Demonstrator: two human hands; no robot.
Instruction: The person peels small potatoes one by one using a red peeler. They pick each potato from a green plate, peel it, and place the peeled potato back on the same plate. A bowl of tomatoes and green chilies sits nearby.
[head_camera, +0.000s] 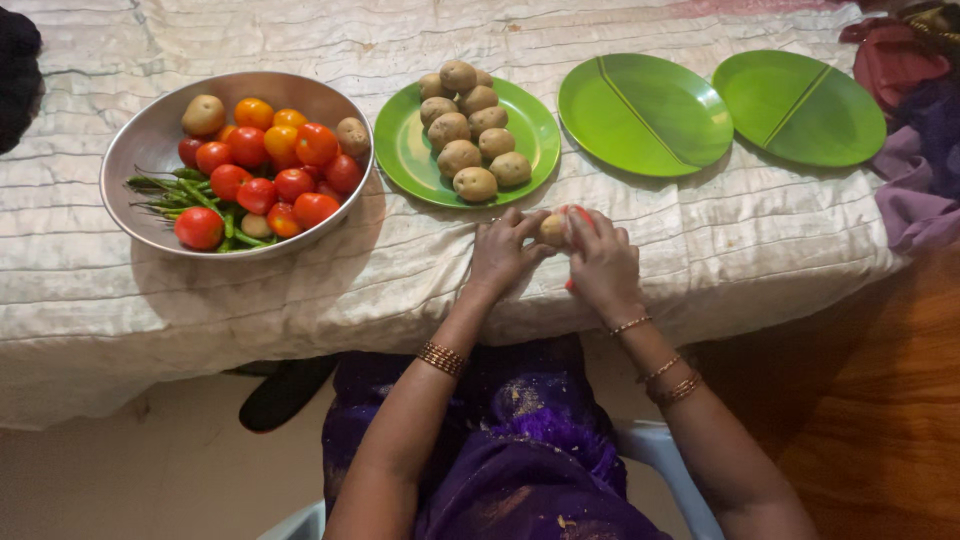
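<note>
Purple glittery fabric (520, 450) over the person's lap is sitting closest to the lens, with both bangled forearms reaching up from it to the edge of the cream quilted table cover (700, 250). Left hand (500, 252) and right hand (603, 262) are meeting at about 12 o'clock from the lap, both cupping a small tan round potato (553, 228). The left fingers are wrapping it from the 9 o'clock side, and the right ones are closing in from 3 o'clock, with something red peeking through them that can't really be made out.

Risk-wise: that potato is hovering right over the table edge, so a loose grip is probably sending it onto the lap or floor. The bright green round plate piled with potatoes (410, 150) is sitting just at 11 o'clock from the hands, and a bump could get that heap rolling. Further off at 10 o'clock, the steel bowl of red tomatoes and green chillies (140, 140) is looking safe enough. Two empty green plates (645, 115) are waiting at 1 o'clock.
</note>
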